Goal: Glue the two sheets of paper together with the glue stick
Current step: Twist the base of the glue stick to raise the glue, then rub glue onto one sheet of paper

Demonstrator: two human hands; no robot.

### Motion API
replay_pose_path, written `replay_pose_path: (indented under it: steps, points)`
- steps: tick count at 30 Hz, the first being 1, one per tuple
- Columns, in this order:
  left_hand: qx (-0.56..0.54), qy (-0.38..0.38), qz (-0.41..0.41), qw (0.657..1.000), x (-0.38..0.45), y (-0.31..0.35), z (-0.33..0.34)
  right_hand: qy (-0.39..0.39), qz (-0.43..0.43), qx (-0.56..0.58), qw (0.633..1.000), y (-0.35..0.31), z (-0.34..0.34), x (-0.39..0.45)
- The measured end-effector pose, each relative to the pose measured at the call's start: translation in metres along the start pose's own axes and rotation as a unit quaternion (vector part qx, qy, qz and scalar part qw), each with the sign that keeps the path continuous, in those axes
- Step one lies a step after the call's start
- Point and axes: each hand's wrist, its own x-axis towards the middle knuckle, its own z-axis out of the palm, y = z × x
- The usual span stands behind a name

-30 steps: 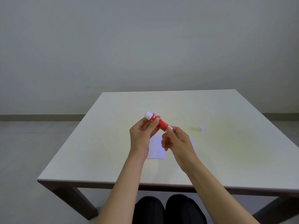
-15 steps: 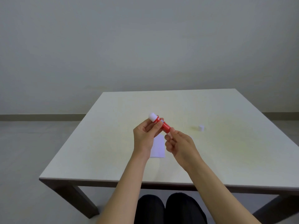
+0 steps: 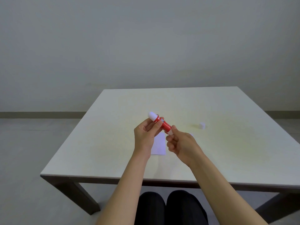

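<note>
Holding the red plastic glue stick up in the air above the middle of the table, both hands work at its two ends. The left hand is closed around the upper half of the barrel, thumb and fingers pinching the red body just below the rounded white end that points up and away toward the far left corner. The right hand is curled with its fingertips pinched on the lower white end, which looks like the twist knob. The long axis of the stick runs on a slant, from far-left and high to near-right and low, so each hand has its own end and neither is closer overall.

Below and between the wrists lies a white rectangular sheet of paper, flat, thin and matte, near the middle of the table. A pale corner shows just past the right hand's knuckles; it may be the second sheet, but too little is visible to tell. A small white cap-like cylinder stands well apart, toward the right edge. If that is the cap, the rounded white end is likely the exposed glue. The tabletop is smooth and pale cream on dark legs. No glue appears on the paper yet.
</note>
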Motion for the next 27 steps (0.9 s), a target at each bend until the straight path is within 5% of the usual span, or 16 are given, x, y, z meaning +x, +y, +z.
replay_pose_path:
  steps: [3,7,9,12,16,21,27]
  points:
    - [-0.013,0.007,-0.007,1.000,0.001,-0.004,-0.004,0.013,0.061,-0.001,0.998,-0.004,0.001,0.003]
    - [-0.031,-0.011,-0.031,0.999,0.005,-0.008,-0.011,-0.055,0.009,0.016,0.998,0.002,0.001,0.008]
    - [0.016,-0.050,-0.039,0.998,0.009,-0.010,-0.014,-0.082,-0.037,0.040,0.995,0.005,0.004,0.012]
    - [0.173,-0.092,-0.023,0.980,0.019,-0.010,-0.027,-0.018,-0.076,0.090,0.993,0.001,0.005,0.025]
    - [0.439,-0.189,-0.050,0.877,0.039,-0.004,-0.067,0.080,-0.092,0.124,0.985,-0.009,-0.008,0.046]
    - [0.611,-0.308,-0.089,0.724,0.054,-0.011,-0.085,0.103,-0.177,-0.146,0.968,0.005,-0.010,0.057]
    - [0.699,-0.326,-0.046,0.635,0.063,-0.027,-0.088,0.087,-0.253,-0.367,0.891,0.023,-0.001,0.061]
